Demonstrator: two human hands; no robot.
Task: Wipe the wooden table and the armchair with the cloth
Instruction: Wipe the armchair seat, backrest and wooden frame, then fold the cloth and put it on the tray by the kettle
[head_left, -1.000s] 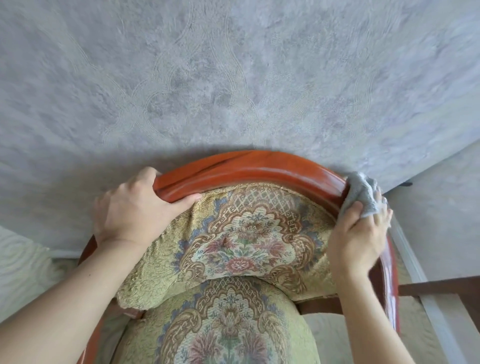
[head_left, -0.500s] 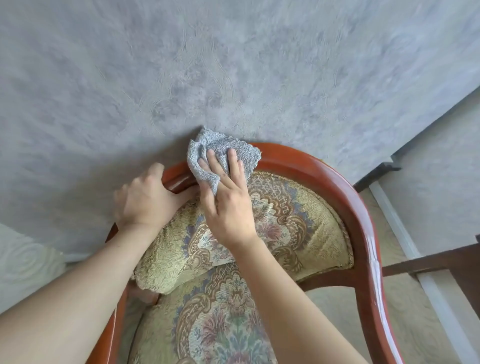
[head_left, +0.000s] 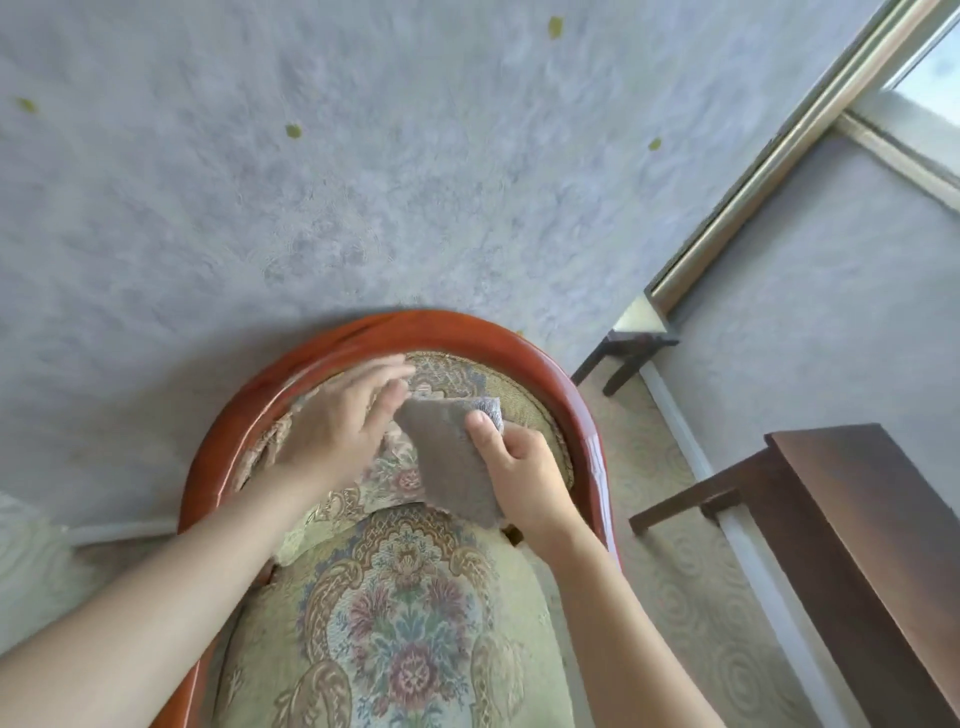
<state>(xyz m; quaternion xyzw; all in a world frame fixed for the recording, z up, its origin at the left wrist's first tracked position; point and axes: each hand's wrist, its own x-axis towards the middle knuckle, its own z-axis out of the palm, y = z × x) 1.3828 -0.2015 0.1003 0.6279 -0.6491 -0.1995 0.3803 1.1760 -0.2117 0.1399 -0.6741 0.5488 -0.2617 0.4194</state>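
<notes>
1. Your right hand (head_left: 524, 475) pinches the cloth (head_left: 451, 457) above the chair (head_left: 582, 415) seat; your left hand (head_left: 337, 421), blurred, looks flat-fingered at its edge.
2. Cloth's probably light and floppy: bunch it, grip mid-fold.

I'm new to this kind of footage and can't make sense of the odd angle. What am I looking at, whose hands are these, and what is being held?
There is no machine here: a person wears a wide-angle camera on their head, so you look down along their own two arms. Below them is an armchair with a curved red-brown wooden frame and floral cushions, standing against a grey wall. The right hand pinches a grey cloth in its grip, thumb on top, in front of the chair's back cushion. The left hand is blurred, fingers stretched out, at the cloth's upper left edge; whether it touches the cloth I cannot tell. At the right stands a dark wooden table, below a window.
</notes>
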